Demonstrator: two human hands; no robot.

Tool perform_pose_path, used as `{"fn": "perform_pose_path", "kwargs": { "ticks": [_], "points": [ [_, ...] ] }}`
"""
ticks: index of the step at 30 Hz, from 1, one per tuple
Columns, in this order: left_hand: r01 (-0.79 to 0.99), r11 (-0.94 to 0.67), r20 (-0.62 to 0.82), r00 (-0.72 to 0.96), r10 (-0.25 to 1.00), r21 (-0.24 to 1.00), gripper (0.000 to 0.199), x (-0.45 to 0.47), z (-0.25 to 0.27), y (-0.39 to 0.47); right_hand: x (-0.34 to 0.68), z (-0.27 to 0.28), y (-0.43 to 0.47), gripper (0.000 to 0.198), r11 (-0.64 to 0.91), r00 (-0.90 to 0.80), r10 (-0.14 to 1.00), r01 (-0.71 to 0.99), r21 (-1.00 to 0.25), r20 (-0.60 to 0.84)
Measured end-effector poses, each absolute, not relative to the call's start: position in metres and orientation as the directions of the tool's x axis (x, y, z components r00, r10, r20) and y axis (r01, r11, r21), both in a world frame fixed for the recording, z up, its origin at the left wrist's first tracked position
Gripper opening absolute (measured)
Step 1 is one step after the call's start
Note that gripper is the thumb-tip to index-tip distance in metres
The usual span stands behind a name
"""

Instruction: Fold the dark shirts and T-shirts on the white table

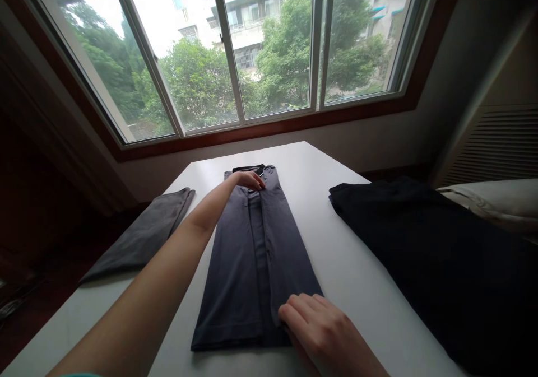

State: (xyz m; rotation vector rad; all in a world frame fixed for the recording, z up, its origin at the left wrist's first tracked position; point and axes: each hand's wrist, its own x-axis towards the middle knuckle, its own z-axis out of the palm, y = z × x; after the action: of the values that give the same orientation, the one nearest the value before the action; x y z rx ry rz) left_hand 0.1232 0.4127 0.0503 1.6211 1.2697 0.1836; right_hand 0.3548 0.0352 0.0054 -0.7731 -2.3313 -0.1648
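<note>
A dark grey-blue shirt [235, 276] lies lengthwise on the white table [332, 198], its two sides folded inward with a narrow strip showing between them. At its far end is a black collar-like band. My left hand [251, 180] reaches to that far end, its fingers closed on the cloth of the right fold near the band. Down at the near right corner, my right hand [325, 332] has its fingers curled over the hem of the same fold. The right thumb is hidden.
To the left lies a folded grey garment [138, 242] at the table's edge. A large black garment [420, 242] covers the right side, with a pale cloth item [496, 198] behind it. Beyond the table is a wall with a sliding window [241, 57].
</note>
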Motion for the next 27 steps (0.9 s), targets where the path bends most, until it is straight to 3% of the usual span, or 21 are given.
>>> {"fn": "perform_pose_path", "kwargs": {
  "ticks": [13,19,27],
  "points": [
    [0.669,0.141,-0.438,0.300,0.848,0.730,0.020,0.120,0.069,0.377,0.350,0.004,0.034,0.027,0.846,-0.640,0.417,0.532,-0.019,0.646],
    [0.637,0.187,-0.385,0.187,0.904,0.748,0.013,0.124,0.076,0.363,0.350,0.006,0.032,0.027,0.848,-0.622,0.441,0.524,-0.075,0.647],
    [0.711,0.143,-0.402,0.209,0.892,0.688,0.020,0.119,0.070,0.370,0.343,-0.020,0.035,0.026,0.846,-0.661,0.397,0.532,0.024,0.637]
  ]
}}
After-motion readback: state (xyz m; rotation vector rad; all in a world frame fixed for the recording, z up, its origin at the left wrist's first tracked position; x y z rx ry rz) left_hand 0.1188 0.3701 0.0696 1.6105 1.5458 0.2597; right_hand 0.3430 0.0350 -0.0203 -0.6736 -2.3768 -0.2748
